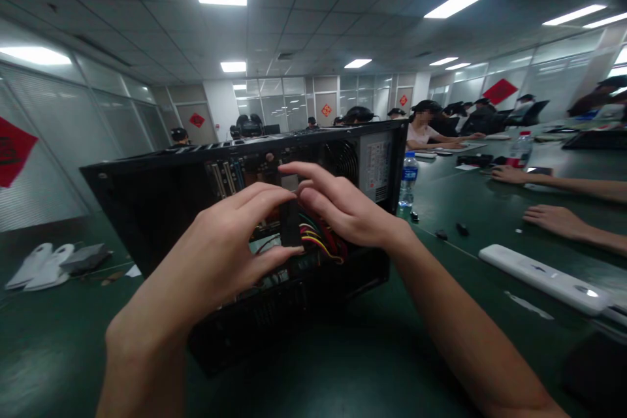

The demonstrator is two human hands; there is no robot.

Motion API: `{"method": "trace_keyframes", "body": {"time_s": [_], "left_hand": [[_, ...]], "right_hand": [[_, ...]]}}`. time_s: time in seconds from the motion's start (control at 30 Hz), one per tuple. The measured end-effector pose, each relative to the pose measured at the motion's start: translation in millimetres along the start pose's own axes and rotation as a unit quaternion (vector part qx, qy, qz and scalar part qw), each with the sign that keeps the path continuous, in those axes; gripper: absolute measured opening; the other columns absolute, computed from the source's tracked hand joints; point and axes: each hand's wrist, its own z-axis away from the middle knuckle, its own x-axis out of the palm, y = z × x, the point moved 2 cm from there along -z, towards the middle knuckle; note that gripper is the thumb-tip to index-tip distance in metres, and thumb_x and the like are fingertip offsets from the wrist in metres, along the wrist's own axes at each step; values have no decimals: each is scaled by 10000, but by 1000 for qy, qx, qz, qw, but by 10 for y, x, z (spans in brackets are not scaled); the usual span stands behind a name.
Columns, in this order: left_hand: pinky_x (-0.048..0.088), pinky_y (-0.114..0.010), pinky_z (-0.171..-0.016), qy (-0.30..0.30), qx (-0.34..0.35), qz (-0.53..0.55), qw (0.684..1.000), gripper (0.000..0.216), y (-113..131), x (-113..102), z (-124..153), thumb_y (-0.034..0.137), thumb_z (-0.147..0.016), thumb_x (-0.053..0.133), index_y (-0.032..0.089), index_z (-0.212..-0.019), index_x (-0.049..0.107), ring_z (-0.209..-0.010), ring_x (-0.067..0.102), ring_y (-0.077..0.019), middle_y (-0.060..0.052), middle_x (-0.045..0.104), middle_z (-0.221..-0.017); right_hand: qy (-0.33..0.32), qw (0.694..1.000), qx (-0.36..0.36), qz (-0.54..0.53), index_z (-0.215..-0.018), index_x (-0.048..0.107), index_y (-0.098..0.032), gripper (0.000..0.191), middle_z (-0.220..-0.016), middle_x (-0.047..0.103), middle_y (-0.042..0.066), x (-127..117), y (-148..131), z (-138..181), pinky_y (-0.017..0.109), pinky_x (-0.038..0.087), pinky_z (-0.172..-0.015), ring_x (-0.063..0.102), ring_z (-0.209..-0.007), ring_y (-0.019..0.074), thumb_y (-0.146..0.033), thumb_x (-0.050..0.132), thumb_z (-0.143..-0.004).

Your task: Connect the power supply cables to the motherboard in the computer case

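Note:
A black computer case (pixel 142 202) stands open on the table, its inside facing me. My left hand (pixel 225 241) reaches into it, thumb and fingers curved around a dark flat rectangular part (pixel 290 225) and gripping it by its ends; its exact kind is unclear. My right hand (pixel 343 209) is beside the part's upper right, index finger stretched out and the other fingers partly bent. Below that hand runs a bundle of red, yellow and black cables (pixel 323 238). The power supply (pixel 375 166) with its label sits at the upper right, and slots (pixel 228 176) show at the upper left.
On the green table (pixel 441 326) lie a white power strip (pixel 543 277), bottles (pixel 408 179) and small black pieces (pixel 461 229) at right. White gloves (pixel 46 268) and a grey block (pixel 87 258) lie left. A co-worker's hands (pixel 556 221) rest at right; other people sit farther back.

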Motion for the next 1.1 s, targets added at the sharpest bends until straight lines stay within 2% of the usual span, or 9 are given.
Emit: {"method": "trace_keyframes", "body": {"time_s": [0.07,0.17,0.23,0.33,0.47,0.63,0.83,0.93,1.1], "left_hand": [[521,-390,-1005,-5,3,9,1000,498,41,-19,1,375,-853,699,218,-1302,553,-1161,617,-255,-93,627,-1281],[520,-382,-1002,-14,-2,19,1000,487,27,-41,12,375,-855,697,219,-1294,556,-1148,620,-252,-90,630,-1269],[523,-371,-993,-19,-13,32,999,472,-39,-38,22,387,-861,692,214,-1281,565,-1131,627,-244,-88,638,-1253],[527,-345,-985,-32,-38,74,996,462,-171,8,31,406,-859,695,218,-1266,580,-1119,635,-226,-74,651,-1246],[506,-328,-1027,-56,-71,138,986,508,-282,121,26,397,-853,707,236,-1313,565,-1151,634,-210,-54,654,-1284],[463,-324,-1083,-74,-103,163,978,560,-343,232,22,412,-862,694,227,-1368,544,-1222,605,-215,-62,622,-1364],[411,-343,-1127,-36,-111,169,979,513,-470,432,8,355,-908,641,228,-1393,532,-1287,559,-216,-54,589,-1415],[443,-373,-1089,-32,-122,174,977,480,-533,574,-14,369,-918,618,241,-1376,551,-1242,592,-237,-57,624,-1371],[511,-322,-939,-86,-244,118,959,414,-604,755,-21,408,-914,603,260,-1301,603,-1097,670,-239,-58,714,-1204]], "right_hand": [[93,980,-80,155,-1410,411,-185,389,-1176,645,75,-32,152,29,330,549,-923,642,-1035,144,-197,407,-1020],[201,896,-257,303,-1296,510,-234,384,-1167,628,67,19,262,103,343,571,-926,611,-1099,178,-168,588,-926],[229,851,-332,337,-1200,580,-255,343,-1183,614,66,85,243,145,352,586,-931,577,-1170,205,-172,653,-875],[213,824,-373,368,-1110,655,-253,255,-1179,634,59,164,135,179,341,606,-922,569,-1216,220,-211,681,-860],[143,838,-382,362,-1054,689,-156,166,-1103,692,91,195,67,206,335,618,-919,628,-1181,226,-201,613,-914],[115,856,-377,335,-1070,663,-80,187,-1047,715,133,192,132,198,364,613,-942,658,-1143,251,-174,621,-914],[95,870,-319,363,-1119,646,-103,197,-1091,703,135,221,280,194,353,616,-893,641,-1155,235,-156,551,-954],[77,883,-282,366,-1128,655,-125,211,-1079,699,122,230,386,192,318,612,-831,648,-1113,215,-170,513,-977],[18,913,-225,340,-1091,678,-123,228,-1051,687,120,374,598,215,317,570,-790,639,-1026,204,-181,483,-987]]}}
